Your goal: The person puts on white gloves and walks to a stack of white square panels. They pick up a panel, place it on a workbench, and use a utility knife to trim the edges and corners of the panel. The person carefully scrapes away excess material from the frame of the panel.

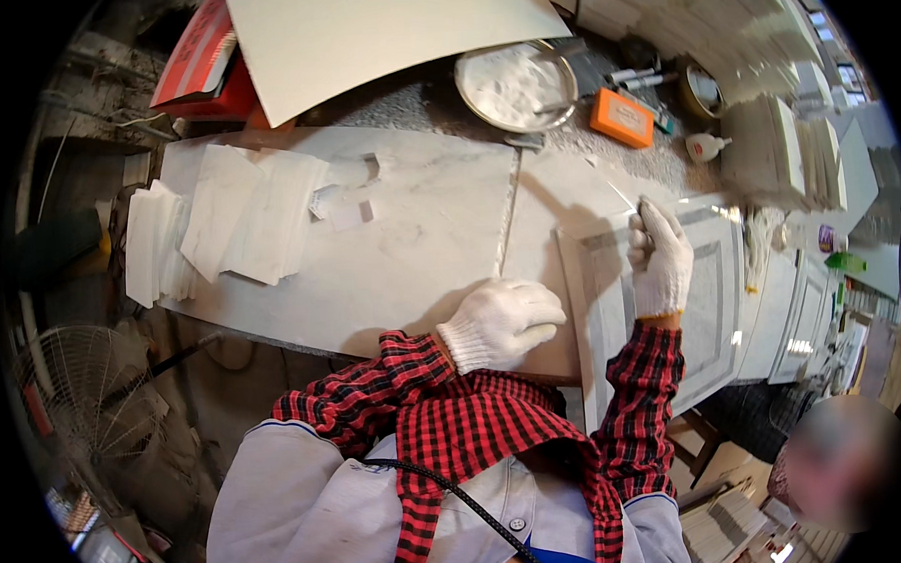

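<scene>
My left hand (502, 324), in a white knit glove, rests at the near edge of a pale marbled slab (423, 198). Its fingers are loosely curled, and nothing shows in them. Farther right, my right hand (661, 259), gloved too, is raised over a framed marble-look panel (694, 293). A thin pale stick-like piece (621, 195) pokes out from its pinched fingers; its exact kind is unclear. Under the fingers lies another pale slab (557, 193), separated from the left one by a narrow seam.
Stacked marble strips (260, 214) lie at the left. Behind the slabs are a bowl of white paste (516, 86), an orange box (621, 118) and a small white bottle (706, 147). A large cream sheet (382, 36) overhangs the back. A wire-caged fan (92, 393) stands left; another person (839, 461) is lower right.
</scene>
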Tool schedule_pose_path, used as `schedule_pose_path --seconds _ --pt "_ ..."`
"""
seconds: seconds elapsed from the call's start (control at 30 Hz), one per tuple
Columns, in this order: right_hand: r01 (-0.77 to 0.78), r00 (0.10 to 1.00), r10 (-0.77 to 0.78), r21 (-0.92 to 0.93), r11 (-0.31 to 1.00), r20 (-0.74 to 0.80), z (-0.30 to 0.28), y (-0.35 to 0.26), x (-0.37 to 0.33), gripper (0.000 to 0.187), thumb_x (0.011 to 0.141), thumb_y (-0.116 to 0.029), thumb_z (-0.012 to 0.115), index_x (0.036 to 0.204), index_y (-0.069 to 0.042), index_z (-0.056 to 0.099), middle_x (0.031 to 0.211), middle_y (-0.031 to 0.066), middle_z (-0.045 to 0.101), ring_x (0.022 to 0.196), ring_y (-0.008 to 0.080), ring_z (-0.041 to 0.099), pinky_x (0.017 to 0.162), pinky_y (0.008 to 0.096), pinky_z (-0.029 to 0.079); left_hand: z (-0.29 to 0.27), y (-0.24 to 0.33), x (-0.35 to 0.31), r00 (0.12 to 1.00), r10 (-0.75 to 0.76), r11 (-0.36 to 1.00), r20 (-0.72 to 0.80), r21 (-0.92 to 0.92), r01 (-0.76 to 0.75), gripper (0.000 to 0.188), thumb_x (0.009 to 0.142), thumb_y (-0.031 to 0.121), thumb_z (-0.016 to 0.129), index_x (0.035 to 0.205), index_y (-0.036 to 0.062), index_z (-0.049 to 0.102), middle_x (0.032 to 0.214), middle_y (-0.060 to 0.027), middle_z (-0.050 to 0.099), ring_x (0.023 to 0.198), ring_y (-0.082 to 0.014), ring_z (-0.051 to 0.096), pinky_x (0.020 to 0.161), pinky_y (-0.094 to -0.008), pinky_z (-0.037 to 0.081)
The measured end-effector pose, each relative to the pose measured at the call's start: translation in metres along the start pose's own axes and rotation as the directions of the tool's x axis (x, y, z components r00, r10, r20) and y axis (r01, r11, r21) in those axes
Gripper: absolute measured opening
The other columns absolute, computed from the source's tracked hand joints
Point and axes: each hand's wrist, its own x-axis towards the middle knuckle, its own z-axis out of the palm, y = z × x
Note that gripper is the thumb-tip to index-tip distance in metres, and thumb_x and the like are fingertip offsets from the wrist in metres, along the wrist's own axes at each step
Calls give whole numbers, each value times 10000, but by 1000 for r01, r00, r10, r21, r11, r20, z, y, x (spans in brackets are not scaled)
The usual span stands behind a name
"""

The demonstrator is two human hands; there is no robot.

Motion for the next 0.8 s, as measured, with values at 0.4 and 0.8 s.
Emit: schedule_pose_path --seconds 0.4,0.8 --pt "-73 979 60 -58 996 -194 -85 42 -58 282 978 -141 670 1181 55 674 827 56 685 593 65 551 507 186 403 10 15 13 993 5 891 116 450 -57 559 795 323 778 1310 148 651 1484 -108 523 1405 -378 418 1175 -527 313" --pt "-39 978 2 -177 983 -208 -66 50 -59 261 956 -128 702 1149 48 703 842 81 702 616 82 573 554 214 445 15 6 15 997 51 891 56 448 -71 537 754 295 778 1260 141 689 1458 -93 561 1329 -367 481 1107 -513 374"
